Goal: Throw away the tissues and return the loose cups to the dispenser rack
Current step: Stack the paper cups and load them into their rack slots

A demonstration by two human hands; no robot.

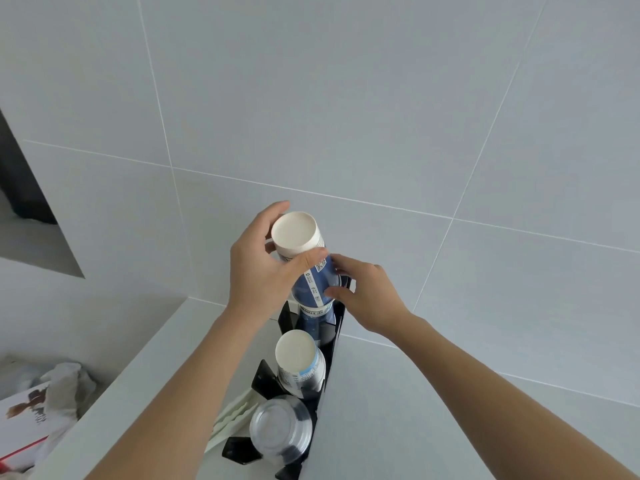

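A black dispenser rack (337,336) stands against the tiled wall, seen from above. My left hand (258,268) grips an upside-down white paper cup (298,235) at the top of the far stack. Under it sits a blue paper cup (317,284), which my right hand (367,296) steadies from the right side. A second stack of white paper cups (299,358) fills the middle slot. Clear plastic cups (280,429) fill the near slot.
A white counter (149,368) runs under the rack, with white stirrers or cutlery (235,415) beside it. Lower left, a bin with a crumpled white bag and a printed box (31,417). A dark wall niche (20,188) is at the left.
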